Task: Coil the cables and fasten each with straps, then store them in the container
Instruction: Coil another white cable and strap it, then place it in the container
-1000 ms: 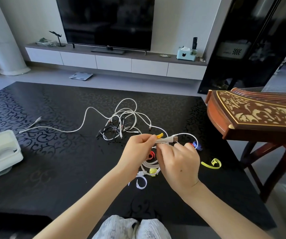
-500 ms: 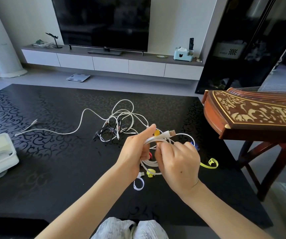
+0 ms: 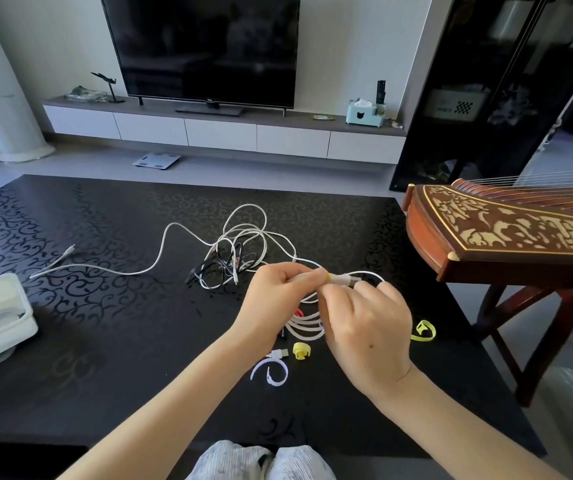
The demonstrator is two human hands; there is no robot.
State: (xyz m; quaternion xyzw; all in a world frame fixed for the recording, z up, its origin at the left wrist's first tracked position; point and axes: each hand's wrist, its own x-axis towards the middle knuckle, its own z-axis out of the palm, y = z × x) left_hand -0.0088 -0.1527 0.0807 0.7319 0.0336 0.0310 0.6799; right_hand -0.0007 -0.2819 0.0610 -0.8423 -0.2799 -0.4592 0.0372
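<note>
head view | we hold the coiled white cable above the bench, left hand and right hand each with grip clamped on it near its plug | cable tangle at 11 o'clock of our hands | white container at 9 o'clock, bench edge | yellow strap at 3 o'clock, white strap at 6 o'clock

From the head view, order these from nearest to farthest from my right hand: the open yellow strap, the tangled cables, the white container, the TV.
1. Open yellow strap, on the table just right of the right hand.
2. Tangled cables, ahead and to the left.
3. White container, at the table's far left edge.
4. TV, against the wall across the room.
</note>
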